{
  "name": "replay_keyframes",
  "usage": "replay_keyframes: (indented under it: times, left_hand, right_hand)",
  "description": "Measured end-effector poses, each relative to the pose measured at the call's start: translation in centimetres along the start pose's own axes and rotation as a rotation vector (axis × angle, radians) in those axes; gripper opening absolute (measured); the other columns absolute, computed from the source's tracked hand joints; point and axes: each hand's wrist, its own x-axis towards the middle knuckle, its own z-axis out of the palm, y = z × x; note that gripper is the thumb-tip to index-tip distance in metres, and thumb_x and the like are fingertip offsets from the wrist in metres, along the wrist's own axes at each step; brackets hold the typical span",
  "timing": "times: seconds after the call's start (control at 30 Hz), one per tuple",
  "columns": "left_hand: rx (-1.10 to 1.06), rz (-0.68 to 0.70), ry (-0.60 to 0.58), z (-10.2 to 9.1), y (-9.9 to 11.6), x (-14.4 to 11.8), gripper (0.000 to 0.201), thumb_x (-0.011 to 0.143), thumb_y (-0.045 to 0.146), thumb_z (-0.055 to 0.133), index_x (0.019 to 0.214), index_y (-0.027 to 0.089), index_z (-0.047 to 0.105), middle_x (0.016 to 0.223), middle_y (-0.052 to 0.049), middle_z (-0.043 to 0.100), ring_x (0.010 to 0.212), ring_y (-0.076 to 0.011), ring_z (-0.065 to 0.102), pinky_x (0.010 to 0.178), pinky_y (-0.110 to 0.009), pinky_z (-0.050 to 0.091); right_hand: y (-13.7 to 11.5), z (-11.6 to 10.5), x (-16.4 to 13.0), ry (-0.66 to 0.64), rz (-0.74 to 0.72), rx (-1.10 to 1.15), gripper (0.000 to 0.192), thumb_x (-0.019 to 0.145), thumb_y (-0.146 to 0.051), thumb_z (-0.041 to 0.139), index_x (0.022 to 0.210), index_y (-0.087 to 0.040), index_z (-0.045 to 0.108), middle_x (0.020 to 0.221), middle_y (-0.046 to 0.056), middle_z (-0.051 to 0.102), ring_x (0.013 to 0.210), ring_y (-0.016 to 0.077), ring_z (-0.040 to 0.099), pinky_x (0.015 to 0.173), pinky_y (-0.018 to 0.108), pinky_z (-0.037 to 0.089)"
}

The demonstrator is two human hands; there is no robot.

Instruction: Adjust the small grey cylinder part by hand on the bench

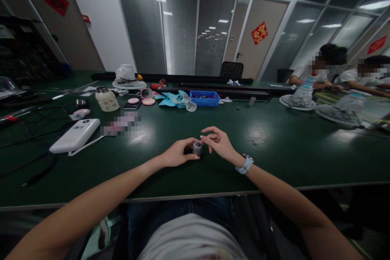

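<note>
A small grey cylindrical part (197, 148), like a little motor, stands on the dark green table (274, 146) just in front of me. My left hand (178, 153) curls around it from the left and grips it. My right hand (217, 142) meets it from the right, with thumb and forefinger pinched at the part's top and the other fingers spread. A white watch (244, 164) sits on my right wrist.
A white power bank (76, 135) with cable lies at left, dark cables beyond it. Further back stand a cream jar (106, 99), pink discs (148, 101), light blue fan blades (178, 99), a blue tray (204, 98) and fan grilles (297, 102). Two people work at far right.
</note>
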Motion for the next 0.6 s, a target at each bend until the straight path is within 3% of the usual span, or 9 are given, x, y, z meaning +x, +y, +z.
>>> replay_keyframes:
  times: [0.37, 0.6]
  left_hand:
    - [-0.001, 0.022, 0.011, 0.1, -0.6, 0.1, 0.045, 0.079, 0.020, 0.072, 0.121, 0.014, 0.058, 0.114, -0.011, 0.067, 0.102, -0.0243, 0.065, 0.091, -0.038, 0.049]
    - [0.017, 0.020, -0.005, 0.0, -0.1, 0.1, 0.050, 0.080, 0.019, 0.071, 0.128, 0.015, 0.056, 0.121, -0.010, 0.067, 0.107, -0.0252, 0.064, 0.094, -0.039, 0.048]
  right_hand:
    - [-0.8, 0.6, -0.5, -0.147, 0.046, 0.026, 0.039, 0.081, -0.042, 0.070, 0.111, -0.020, 0.059, 0.086, 0.002, 0.073, 0.041, 0.0040, 0.052, 0.038, 0.016, 0.044]
    - [-1.2, 0.7, -0.8, -0.257, 0.006, -0.027, 0.039, 0.085, -0.034, 0.067, 0.120, -0.021, 0.056, 0.119, 0.009, 0.068, 0.048, 0.0034, 0.055, 0.041, 0.016, 0.047]
